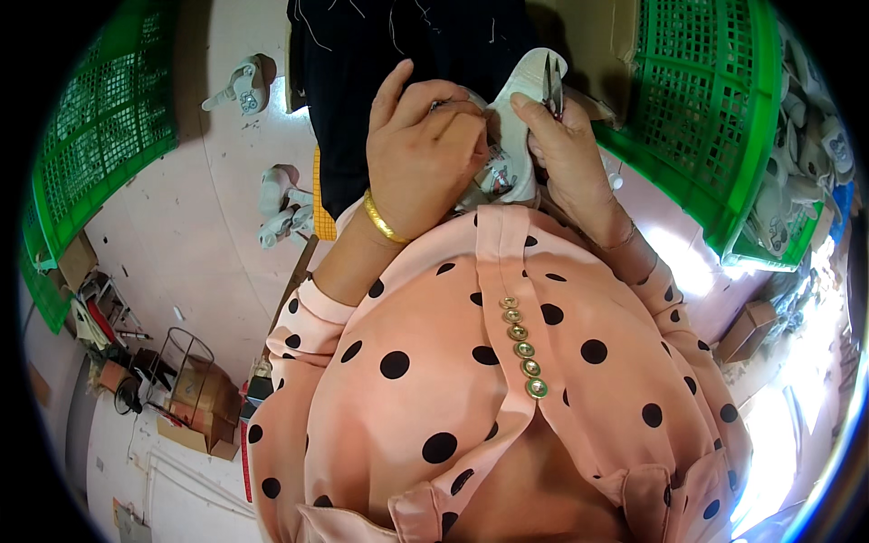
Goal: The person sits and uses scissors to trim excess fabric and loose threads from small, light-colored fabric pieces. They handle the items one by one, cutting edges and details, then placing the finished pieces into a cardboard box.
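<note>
In front of my chest is a white shoe upper (519, 122) with a printed patch on its lower part. My right hand (575, 167) is closed round its right side, the thumb pressed on the white surface. Small metal thread snips (553, 86) stick up out of that same hand, blades pointing away from me. My left hand (421, 154), a gold bangle on the wrist, is at the upper's left edge with its fingers curled in and the index finger raised. Its fingertips pinch there, partly hidden. Black cloth (348, 118) with loose white threads lies beneath the hands.
Green plastic baskets stand left (109, 118) and right (697, 100); several white shoe pieces (797, 172) fill a container beyond the right one. More white pieces (285, 208) lie on the pale floor (208, 244) at left. A cardboard box (204, 398) and wire rack stand lower left.
</note>
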Demonstrator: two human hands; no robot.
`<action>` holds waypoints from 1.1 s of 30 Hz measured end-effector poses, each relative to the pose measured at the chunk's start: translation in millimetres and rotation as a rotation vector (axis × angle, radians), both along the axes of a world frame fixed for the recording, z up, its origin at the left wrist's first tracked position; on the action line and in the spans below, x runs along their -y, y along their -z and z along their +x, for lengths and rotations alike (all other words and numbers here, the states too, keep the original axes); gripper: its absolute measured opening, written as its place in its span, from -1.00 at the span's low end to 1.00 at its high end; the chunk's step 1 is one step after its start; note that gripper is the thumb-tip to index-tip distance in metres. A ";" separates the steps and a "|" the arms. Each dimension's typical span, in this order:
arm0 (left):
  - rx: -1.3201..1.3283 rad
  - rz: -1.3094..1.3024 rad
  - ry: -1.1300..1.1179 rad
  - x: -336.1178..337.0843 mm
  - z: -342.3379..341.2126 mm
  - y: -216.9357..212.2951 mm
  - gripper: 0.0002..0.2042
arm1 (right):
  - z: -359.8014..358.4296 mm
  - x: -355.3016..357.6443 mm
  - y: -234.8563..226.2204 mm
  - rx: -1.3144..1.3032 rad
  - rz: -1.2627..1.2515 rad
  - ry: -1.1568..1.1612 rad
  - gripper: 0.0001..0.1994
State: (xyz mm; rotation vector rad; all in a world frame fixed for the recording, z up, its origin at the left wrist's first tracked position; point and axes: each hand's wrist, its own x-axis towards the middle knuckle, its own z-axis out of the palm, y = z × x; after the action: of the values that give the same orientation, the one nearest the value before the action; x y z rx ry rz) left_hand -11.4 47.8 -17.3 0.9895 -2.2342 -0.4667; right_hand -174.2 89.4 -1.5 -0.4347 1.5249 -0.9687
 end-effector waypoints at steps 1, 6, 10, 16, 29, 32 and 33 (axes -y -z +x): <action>-0.044 0.062 0.004 -1.6 3.1 -1.8 -0.88 | -1.1 -0.4 2.0 0.025 0.007 0.014 -0.81; -0.412 0.583 -0.161 -14.5 12.0 9.7 -0.88 | -14.1 0.9 0.7 0.097 0.030 -0.021 -0.81; -0.298 0.473 -0.097 -7.6 7.6 4.7 -0.82 | -19.6 1.8 0.0 0.051 0.011 -0.109 -0.80; -0.183 0.371 -0.017 2.9 -2.5 2.2 -0.84 | -23.8 3.6 0.8 -0.084 -0.048 -0.239 -0.72; -0.266 0.619 -0.176 -7.9 4.2 8.5 -0.89 | -29.0 25.0 -49.4 -1.462 -0.668 -1.093 -0.59; -0.284 0.672 -0.184 -10.4 7.7 10.7 -0.88 | -24.4 32.5 -49.4 -1.499 -0.655 -1.231 -0.61; -0.289 0.684 -0.182 -11.1 8.8 11.3 -0.87 | -22.6 34.8 -50.4 -1.511 -0.638 -1.287 -0.61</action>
State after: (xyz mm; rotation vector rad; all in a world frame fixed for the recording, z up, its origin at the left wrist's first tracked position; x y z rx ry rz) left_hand -2.6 58.9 -28.5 1.3414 -1.7209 -1.2517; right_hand -196.8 54.6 48.9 -2.6118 1.4980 0.1577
